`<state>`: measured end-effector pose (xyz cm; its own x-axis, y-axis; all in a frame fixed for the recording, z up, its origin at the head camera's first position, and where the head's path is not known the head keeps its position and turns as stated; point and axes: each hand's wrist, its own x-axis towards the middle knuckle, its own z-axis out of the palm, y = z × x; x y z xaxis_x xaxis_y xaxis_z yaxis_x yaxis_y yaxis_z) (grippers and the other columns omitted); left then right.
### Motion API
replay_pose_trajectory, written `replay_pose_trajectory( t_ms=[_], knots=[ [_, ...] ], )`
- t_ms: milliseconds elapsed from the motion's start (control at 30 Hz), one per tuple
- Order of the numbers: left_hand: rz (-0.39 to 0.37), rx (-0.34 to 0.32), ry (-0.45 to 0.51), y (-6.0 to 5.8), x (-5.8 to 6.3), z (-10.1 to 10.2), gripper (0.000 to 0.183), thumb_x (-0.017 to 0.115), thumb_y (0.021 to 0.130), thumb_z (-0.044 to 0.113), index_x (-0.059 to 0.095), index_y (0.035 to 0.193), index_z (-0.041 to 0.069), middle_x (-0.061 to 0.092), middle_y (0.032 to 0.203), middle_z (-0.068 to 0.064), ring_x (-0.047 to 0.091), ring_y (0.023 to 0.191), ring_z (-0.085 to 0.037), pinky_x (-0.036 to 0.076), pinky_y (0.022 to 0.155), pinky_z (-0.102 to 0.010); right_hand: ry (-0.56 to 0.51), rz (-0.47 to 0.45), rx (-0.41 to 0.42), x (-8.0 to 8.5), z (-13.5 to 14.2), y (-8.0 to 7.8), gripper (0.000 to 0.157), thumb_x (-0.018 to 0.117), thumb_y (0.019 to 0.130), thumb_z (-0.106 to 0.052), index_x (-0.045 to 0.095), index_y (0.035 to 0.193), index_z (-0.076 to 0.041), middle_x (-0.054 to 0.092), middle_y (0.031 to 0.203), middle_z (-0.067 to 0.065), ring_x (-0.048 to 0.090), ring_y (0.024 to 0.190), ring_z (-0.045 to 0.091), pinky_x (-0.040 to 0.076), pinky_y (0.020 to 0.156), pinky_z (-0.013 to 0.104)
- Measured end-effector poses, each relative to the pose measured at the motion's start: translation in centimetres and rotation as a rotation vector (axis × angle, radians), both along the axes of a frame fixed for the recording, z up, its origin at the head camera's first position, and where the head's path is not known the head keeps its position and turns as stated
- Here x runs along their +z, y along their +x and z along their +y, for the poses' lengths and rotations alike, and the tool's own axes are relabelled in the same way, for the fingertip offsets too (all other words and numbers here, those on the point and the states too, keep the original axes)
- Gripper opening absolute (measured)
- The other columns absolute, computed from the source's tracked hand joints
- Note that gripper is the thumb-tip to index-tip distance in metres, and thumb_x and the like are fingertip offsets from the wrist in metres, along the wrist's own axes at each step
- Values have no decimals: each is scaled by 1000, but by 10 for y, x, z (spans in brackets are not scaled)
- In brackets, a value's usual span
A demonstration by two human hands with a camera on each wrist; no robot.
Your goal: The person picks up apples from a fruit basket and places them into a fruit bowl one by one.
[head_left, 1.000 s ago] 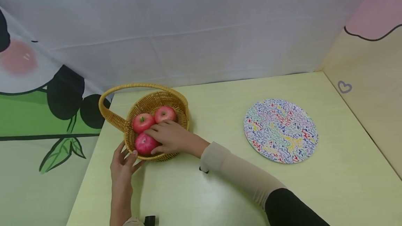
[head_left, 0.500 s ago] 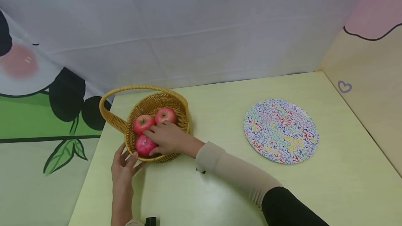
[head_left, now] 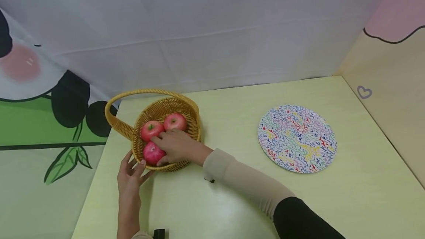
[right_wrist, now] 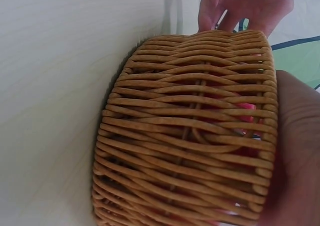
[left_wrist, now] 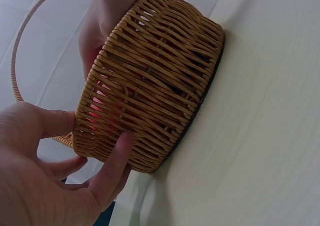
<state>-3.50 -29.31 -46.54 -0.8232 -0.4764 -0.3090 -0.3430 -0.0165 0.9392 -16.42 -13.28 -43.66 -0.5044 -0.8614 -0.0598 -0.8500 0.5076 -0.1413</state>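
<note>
A round wicker basket (head_left: 159, 108) with a tall looped handle stands at the table's left side, holding apples. A stem-up apple (head_left: 151, 130) and another red apple (head_left: 175, 121) lie toward its back. My right hand (head_left: 176, 145) reaches over the near rim and grips the darker pink-red apple (head_left: 154, 153) at the front, thumb on the near side, fingers over its top. My left hand (head_left: 128, 178) holds the basket at its front left, thumb at the rim; in the left wrist view its fingers (left_wrist: 117, 161) press the woven wall. The area beneath my right palm is hidden.
A round, flat board (head_left: 297, 139) with a colourful squiggle pattern lies right of the basket on the pale table (head_left: 232, 117). White cloth (head_left: 212, 40) hangs behind, and a beige panel (head_left: 391, 121) borders the right side.
My right forearm has shifted slightly left, and the right hand sits a little further left over the front apple. Left hand, basket and board stay nearly the same.
</note>
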Motion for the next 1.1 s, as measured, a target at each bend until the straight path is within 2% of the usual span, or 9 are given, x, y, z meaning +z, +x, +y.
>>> replay_pose_trajectory(
  t_ms=[433,633,867,1100],
  knots=[
    [2,-1,-2,0,0,1,69,59,107,28,24,166,31,38,159,-8,56,117,-4,63,80,-20,5,4,2,-5,-1,-1,88,60,93,-72,35,161,-23,59,142,-2,58,131,13,45,118,36],
    [-2,-1,-2,1,1,0,70,59,107,28,23,166,32,37,160,-7,56,118,-5,63,80,-21,-2,-16,0,-5,-1,-1,86,59,95,-70,34,163,-24,57,147,-2,54,136,13,42,121,37],
    [-10,-7,-5,1,0,-1,70,59,107,28,22,166,35,36,162,-7,55,119,-4,63,81,-21,-36,-17,17,-4,4,-1,85,60,96,-67,33,164,-24,59,146,-4,54,137,11,42,121,38],
    [-10,-10,-9,0,0,-1,69,59,107,28,23,166,35,37,163,-7,55,119,-4,63,81,-21,-65,-26,33,-5,8,-3,86,58,97,-66,28,166,-24,56,153,-5,50,143,11,37,125,41]
  ],
)
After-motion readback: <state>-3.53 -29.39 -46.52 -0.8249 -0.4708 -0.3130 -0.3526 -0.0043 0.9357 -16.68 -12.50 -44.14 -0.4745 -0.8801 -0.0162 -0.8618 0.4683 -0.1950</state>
